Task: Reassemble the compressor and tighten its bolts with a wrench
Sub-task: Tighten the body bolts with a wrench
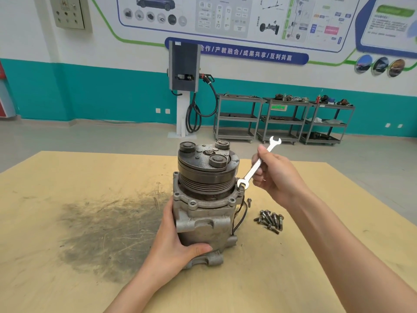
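A grey metal compressor (204, 218) stands upright on the wooden table (67, 177), its dark pulley and clutch plate on top. My left hand (178, 242) grips the lower body from the left, thumb across the front. My right hand (274, 175) holds a silver open-end wrench (257, 164) by its shaft. The wrench's lower jaw sits on a bolt (241, 188) at the right side of the flange. Its upper jaw points up and right.
Several loose bolts (270, 219) lie in a pile on the table right of the compressor, and one single bolt (249, 202) stands nearer it. A dark greasy stain (106, 227) covers the table to the left. Metal carts and a charging post stand by the far wall.
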Demonstrator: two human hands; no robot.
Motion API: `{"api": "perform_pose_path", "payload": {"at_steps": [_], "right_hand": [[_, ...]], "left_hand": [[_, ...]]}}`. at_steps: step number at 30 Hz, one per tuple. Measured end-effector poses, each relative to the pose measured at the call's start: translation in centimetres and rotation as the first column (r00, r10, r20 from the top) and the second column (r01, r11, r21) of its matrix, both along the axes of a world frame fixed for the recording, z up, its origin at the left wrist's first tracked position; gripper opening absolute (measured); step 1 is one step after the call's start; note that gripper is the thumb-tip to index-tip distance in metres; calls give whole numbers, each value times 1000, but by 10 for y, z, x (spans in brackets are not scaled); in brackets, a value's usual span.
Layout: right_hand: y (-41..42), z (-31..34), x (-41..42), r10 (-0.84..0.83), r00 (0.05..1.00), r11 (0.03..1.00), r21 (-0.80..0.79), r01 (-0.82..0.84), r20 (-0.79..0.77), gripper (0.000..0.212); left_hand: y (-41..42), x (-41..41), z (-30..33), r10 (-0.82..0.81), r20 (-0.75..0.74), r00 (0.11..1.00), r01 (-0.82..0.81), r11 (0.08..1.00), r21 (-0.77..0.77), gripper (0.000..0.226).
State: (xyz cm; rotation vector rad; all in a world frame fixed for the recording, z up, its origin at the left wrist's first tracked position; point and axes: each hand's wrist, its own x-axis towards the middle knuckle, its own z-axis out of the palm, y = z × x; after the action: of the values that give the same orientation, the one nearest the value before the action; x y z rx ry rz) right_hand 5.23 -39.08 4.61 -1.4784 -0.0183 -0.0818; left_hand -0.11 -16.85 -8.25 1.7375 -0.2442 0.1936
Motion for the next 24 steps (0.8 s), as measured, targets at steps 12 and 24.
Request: {"api": "perform_pose_path", "payload": {"at_steps": [12, 24], "right_hand": [[12, 1, 17, 61, 992, 990, -117, -74, -108, 38], [11, -3, 22, 58, 998, 991, -118, -61, -24, 39]], "left_hand": [[1, 3, -4, -9, 28, 1000, 9, 1000, 2, 126], [3, 6, -9, -10, 68, 998, 6, 999, 48, 116]]}}
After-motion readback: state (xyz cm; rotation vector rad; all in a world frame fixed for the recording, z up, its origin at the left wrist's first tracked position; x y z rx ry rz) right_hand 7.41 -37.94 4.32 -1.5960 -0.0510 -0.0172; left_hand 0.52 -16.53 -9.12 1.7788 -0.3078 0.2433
